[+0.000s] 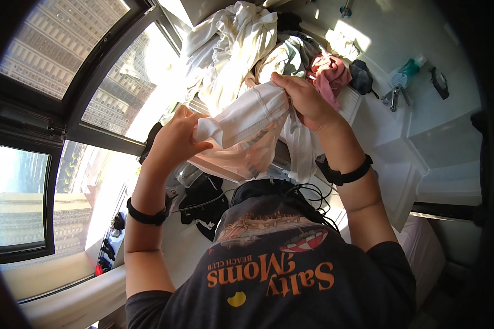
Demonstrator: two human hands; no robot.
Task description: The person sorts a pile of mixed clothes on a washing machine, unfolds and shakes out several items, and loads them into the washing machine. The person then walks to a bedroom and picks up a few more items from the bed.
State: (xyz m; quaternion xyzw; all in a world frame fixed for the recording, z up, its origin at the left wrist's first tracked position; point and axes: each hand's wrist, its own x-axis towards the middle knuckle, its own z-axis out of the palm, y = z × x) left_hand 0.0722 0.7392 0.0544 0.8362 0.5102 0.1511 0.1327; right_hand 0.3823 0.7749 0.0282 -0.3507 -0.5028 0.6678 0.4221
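Observation:
My left hand (179, 133) and my right hand (302, 98) hold a thin white garment (247, 111) stretched between them in front of my body. The left one grips an edge at the garment's left end. With thumb and fingers, my right pinches the upper right end, from which some of the white cloth hangs down. Just beyond my hands lies a heap of laundry: a large cream-white cloth (234, 53), a pink cloth (329, 76) and a dark grey cloth item (360, 77). Both wrists wear black bands.
A teal bottle (411, 67), a bunch of keys (394, 98) and a small dark object (439, 83) lie on the white surface at right. Dark-framed windows (72, 123) stand along my left. Black cables (319, 197) and a black cloth item (203, 199) are near my waist.

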